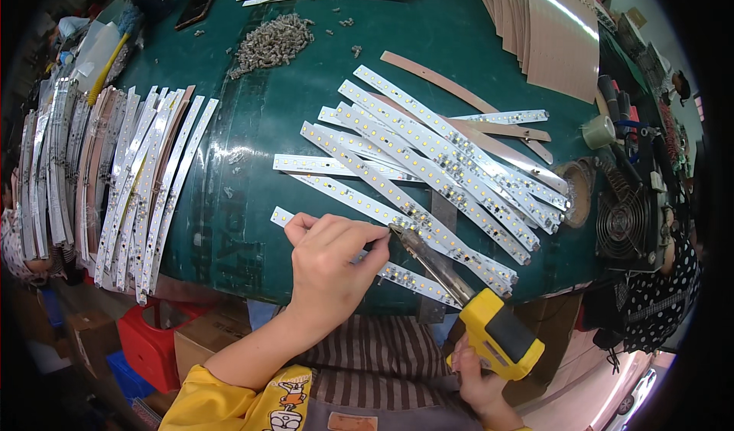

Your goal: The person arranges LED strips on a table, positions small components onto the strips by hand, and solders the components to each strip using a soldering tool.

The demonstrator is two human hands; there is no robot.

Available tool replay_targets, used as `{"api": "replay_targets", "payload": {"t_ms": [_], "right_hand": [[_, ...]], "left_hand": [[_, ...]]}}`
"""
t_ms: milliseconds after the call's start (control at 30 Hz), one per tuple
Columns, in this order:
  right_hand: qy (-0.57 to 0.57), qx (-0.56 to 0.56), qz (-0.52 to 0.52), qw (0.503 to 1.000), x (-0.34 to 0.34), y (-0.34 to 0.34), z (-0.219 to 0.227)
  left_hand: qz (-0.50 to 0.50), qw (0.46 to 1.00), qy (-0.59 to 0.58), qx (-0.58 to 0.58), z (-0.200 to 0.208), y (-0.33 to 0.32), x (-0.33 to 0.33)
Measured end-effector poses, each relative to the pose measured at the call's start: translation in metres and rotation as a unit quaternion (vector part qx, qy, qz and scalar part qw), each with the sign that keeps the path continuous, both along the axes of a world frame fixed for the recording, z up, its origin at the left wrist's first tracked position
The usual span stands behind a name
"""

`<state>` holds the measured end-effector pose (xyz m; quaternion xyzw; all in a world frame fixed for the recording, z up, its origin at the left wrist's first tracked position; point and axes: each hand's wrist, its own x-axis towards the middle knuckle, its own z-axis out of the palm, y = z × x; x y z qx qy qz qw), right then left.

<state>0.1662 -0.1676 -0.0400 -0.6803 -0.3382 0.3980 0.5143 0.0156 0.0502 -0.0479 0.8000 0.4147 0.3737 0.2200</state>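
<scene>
Our right hand (475,374) grips the yellow-and-black soldering gun (501,335); our left hand (332,263) is pinched near its tip — on what, we can't tell — above an LED strip (413,280) on the tabletop (252,125). We're probably soldering; next calls for steady alignment.

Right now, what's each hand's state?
Left hand: closed in a pinch; cannot tell if holding anything.
Right hand: closed, holding the yellow-and-black tool.
</scene>
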Motion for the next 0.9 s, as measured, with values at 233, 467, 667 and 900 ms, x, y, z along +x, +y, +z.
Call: {"api": "replay_targets", "payload": {"t_ms": [233,467,667,900], "right_hand": [[0.081,0.011,-0.045,0.996,-0.001,0.002,0.008],[0.054,-0.003,-0.04,0.998,-0.003,0.002,0.005],[-0.03,0.049,-0.051,0.997,0.011,0.005,0.017],[-0.432,-0.009,-0.077,0.899,0.045,0.031,0.024]], "left_hand": [[0.006,1.0,-0.018,-0.014,0.0,-0.001,0.0],[0.005,1.0,-0.026,-0.016,0.001,-0.001,0.0],[0.005,1.0,0.01,-0.028,0.011,0.003,-0.005],[-0.117,0.987,0.079,0.073,0.02,0.036,-0.025]]}}
